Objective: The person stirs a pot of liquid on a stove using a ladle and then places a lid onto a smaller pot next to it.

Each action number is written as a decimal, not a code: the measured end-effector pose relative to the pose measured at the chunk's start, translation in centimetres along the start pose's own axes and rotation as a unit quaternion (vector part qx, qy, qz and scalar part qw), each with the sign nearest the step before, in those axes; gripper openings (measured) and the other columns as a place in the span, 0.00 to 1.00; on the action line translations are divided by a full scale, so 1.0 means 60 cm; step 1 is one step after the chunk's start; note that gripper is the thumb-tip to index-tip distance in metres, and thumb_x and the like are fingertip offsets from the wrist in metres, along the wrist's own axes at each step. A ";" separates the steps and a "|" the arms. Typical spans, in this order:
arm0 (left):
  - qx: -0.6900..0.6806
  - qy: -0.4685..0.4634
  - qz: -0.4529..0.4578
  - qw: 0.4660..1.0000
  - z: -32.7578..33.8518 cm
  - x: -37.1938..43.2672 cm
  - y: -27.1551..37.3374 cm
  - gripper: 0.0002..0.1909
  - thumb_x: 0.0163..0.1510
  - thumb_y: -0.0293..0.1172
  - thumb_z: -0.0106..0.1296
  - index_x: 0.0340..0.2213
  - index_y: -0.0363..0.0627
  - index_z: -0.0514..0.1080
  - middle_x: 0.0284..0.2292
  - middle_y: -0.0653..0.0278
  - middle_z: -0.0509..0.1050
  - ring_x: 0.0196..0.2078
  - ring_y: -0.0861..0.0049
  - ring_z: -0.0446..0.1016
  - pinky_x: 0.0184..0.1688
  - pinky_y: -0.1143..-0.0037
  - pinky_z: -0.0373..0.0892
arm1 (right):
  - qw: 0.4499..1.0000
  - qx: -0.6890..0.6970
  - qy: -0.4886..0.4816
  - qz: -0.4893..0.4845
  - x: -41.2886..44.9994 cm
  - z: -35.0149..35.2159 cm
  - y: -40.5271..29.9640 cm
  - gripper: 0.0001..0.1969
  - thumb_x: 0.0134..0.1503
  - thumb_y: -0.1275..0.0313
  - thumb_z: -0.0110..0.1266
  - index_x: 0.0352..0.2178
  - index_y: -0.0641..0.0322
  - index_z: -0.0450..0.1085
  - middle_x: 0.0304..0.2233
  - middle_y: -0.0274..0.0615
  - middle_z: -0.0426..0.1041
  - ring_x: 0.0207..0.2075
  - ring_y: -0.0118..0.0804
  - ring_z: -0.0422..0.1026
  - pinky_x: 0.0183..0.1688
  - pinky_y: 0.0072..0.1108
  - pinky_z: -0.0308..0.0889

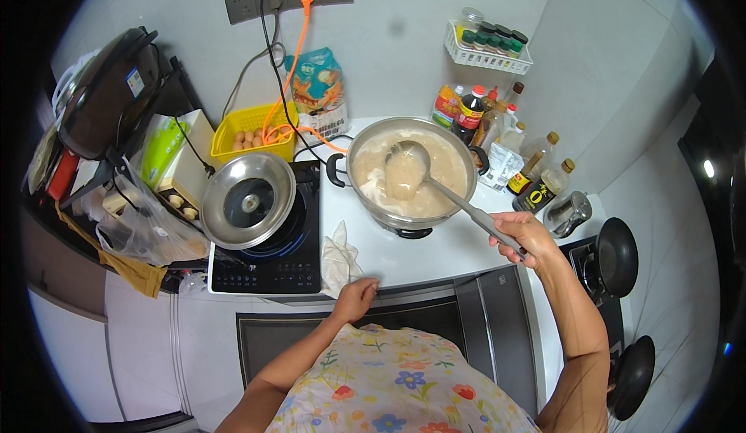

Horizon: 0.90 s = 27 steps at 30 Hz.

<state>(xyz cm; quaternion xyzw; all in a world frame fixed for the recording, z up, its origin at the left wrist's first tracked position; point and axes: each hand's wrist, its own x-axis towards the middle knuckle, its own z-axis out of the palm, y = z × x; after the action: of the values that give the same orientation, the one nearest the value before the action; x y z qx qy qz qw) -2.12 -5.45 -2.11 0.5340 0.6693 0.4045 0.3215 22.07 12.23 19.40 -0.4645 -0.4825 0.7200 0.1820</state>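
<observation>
My right hand [517, 236] grips the grey handle of a ladle [466, 205], whose round metal bowl is over a wide stainless steel pot [367, 198]. Cloudy beige liquid [449, 168] with pale foam at the left fills much of the pot. Some liquid runs off the ladle's near lip. Black side handles stick out from the pot, which stands on the white countertop [402, 258]. My left hand [356, 300] rests at the counter's front edge beside a crumpled whitish cloth [339, 258]; its curled fingers are partly hidden.
Left of the pot, a steel-rimmed glass lid [249, 201] lies on an induction cooker [265, 272]. Behind are a yellow basket [233, 121] of eggs and a printed bag [317, 92]. Several sauce bottles [469, 112] crowd the right. Black pans [616, 258] sit at far right.
</observation>
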 end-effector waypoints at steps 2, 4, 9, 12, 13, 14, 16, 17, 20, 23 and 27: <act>-0.002 -0.004 0.000 1.000 0.002 0.001 0.000 0.10 0.51 0.29 0.42 0.32 0.35 0.69 0.22 0.57 0.72 0.25 0.77 0.73 0.28 0.80 0.67 | 0.999 -0.037 0.027 -0.018 -0.010 -0.006 -0.002 0.14 0.51 0.76 0.42 0.39 0.74 0.61 0.17 0.42 0.66 0.07 0.24 0.58 0.06 0.13 0.50; 0.001 -0.006 0.010 1.000 0.004 0.003 -0.002 0.10 0.51 0.29 0.42 0.32 0.35 0.69 0.22 0.57 0.72 0.25 0.77 0.72 0.28 0.80 0.67 | 0.998 -0.044 0.028 -0.033 -0.017 -0.015 -0.003 0.15 0.50 0.76 0.42 0.39 0.74 0.61 0.17 0.42 0.66 0.07 0.24 0.57 0.06 0.13 0.50; 0.007 -0.023 0.007 1.000 0.005 0.008 0.001 0.10 0.51 0.29 0.43 0.32 0.35 0.69 0.22 0.58 0.72 0.24 0.79 0.72 0.28 0.80 0.67 | 0.993 -0.071 0.067 -0.071 -0.038 -0.013 -0.005 0.14 0.50 0.76 0.42 0.39 0.71 0.63 0.15 0.39 0.66 0.06 0.21 0.57 0.05 0.12 0.51; 0.013 -0.033 0.010 0.999 0.005 0.012 0.004 0.10 0.50 0.28 0.43 0.32 0.35 0.69 0.22 0.58 0.72 0.24 0.79 0.71 0.28 0.81 0.66 | 0.987 -0.106 0.079 -0.086 -0.048 -0.009 -0.006 0.15 0.50 0.76 0.43 0.40 0.72 0.63 0.15 0.38 0.66 0.07 0.21 0.57 0.06 0.12 0.51; 0.015 -0.036 0.010 0.999 0.005 0.012 0.005 0.10 0.50 0.28 0.43 0.32 0.35 0.69 0.22 0.58 0.72 0.24 0.80 0.71 0.28 0.81 0.66 | 0.988 -0.105 0.080 -0.086 -0.048 -0.009 -0.003 0.15 0.50 0.76 0.43 0.40 0.72 0.63 0.15 0.38 0.66 0.07 0.21 0.57 0.06 0.12 0.51; 0.016 -0.037 0.011 0.999 0.006 0.013 0.005 0.10 0.50 0.28 0.43 0.32 0.35 0.69 0.22 0.58 0.72 0.24 0.80 0.71 0.28 0.81 0.66 | 0.977 -0.156 0.100 -0.101 -0.046 -0.010 0.002 0.15 0.50 0.76 0.44 0.41 0.70 0.63 0.15 0.37 0.66 0.07 0.20 0.57 0.06 0.12 0.51; 0.006 -0.042 0.007 0.999 0.006 0.015 0.007 0.10 0.51 0.28 0.42 0.32 0.35 0.68 0.22 0.58 0.72 0.24 0.79 0.71 0.28 0.81 0.66 | 0.964 -0.206 0.122 -0.115 -0.044 -0.011 0.012 0.16 0.50 0.75 0.45 0.41 0.69 0.63 0.15 0.36 0.66 0.07 0.19 0.57 0.06 0.11 0.50; 0.006 -0.043 0.008 0.999 0.005 0.016 0.010 0.10 0.51 0.28 0.42 0.32 0.35 0.68 0.22 0.58 0.72 0.24 0.79 0.71 0.28 0.81 0.66 | 0.955 -0.236 0.134 -0.122 -0.044 -0.010 0.017 0.16 0.48 0.75 0.47 0.41 0.67 0.64 0.15 0.38 0.67 0.09 0.21 0.59 0.10 0.13 0.54; 0.010 -0.047 0.012 0.999 0.001 0.019 0.018 0.10 0.51 0.28 0.42 0.32 0.35 0.68 0.22 0.58 0.72 0.25 0.79 0.71 0.29 0.81 0.66 | 0.903 -0.348 0.166 -0.190 -0.034 -0.007 0.044 0.16 0.46 0.74 0.50 0.40 0.63 0.65 0.17 0.43 0.69 0.13 0.27 0.64 0.17 0.17 0.60; 0.009 -0.043 0.015 0.999 -0.002 0.021 0.019 0.10 0.51 0.28 0.42 0.32 0.34 0.68 0.22 0.58 0.72 0.25 0.79 0.71 0.29 0.80 0.66 | 0.845 -0.445 0.195 -0.223 -0.032 0.022 0.053 0.15 0.43 0.75 0.51 0.37 0.59 0.68 0.22 0.50 0.70 0.21 0.40 0.70 0.26 0.24 0.65; -0.008 -0.019 0.031 0.999 -0.004 0.037 0.034 0.10 0.51 0.28 0.42 0.31 0.34 0.68 0.23 0.59 0.72 0.25 0.79 0.71 0.28 0.81 0.66 | 0.766 -0.509 0.187 -0.346 -0.018 0.033 0.087 0.12 0.41 0.75 0.50 0.32 0.60 0.69 0.23 0.50 0.70 0.24 0.48 0.69 0.28 0.31 0.65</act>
<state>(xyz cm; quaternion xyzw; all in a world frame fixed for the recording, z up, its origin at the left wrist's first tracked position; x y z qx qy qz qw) -1.91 -3.12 -0.19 0.5597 0.6428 0.4093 0.3256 21.91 7.97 15.62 -0.4155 -0.8627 0.1563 0.2424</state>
